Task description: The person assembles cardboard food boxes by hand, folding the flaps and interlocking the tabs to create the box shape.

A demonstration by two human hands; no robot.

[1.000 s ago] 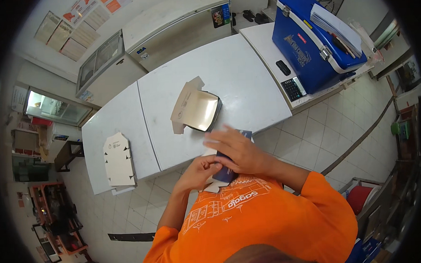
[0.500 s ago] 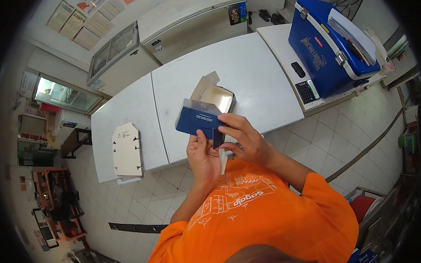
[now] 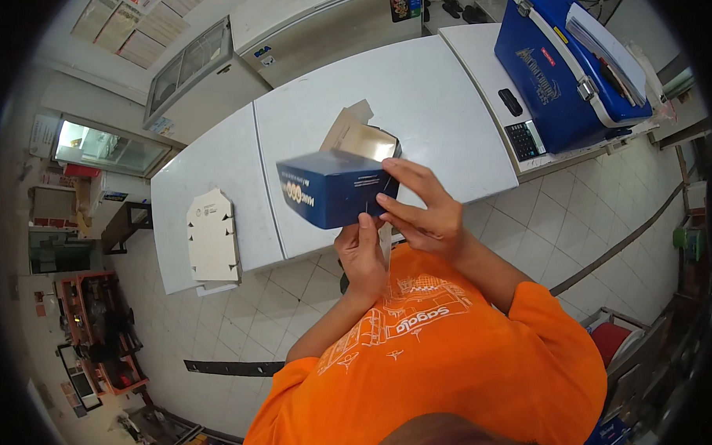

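A dark blue cardboard box (image 3: pixel 331 196), partly folded into shape, is held up above the near edge of the white table. My left hand (image 3: pixel 363 257) grips its lower edge from underneath, thumb pressed against the near corner. On the right end, the fingertips of my right hand (image 3: pixel 426 212) press against a blue panel, with the thumb tucked below. Beyond it, an open carton (image 3: pixel 369 136) with a cream inside and a raised flap lies on the table, partly hidden by the held box.
Flat, unfolded cream cardboard blanks (image 3: pixel 211 239) lie at the table's left end. To the right are a blue cooler box (image 3: pixel 554 66) with papers on top, a calculator (image 3: pixel 524 140) and a black case (image 3: pixel 510 102). White chest freezers (image 3: pixel 326 31) stand behind the table.
Both hands have tilted and turned the blue box, so a printed long side now faces left and its shape looks fuller. My left hand has shifted slightly right.
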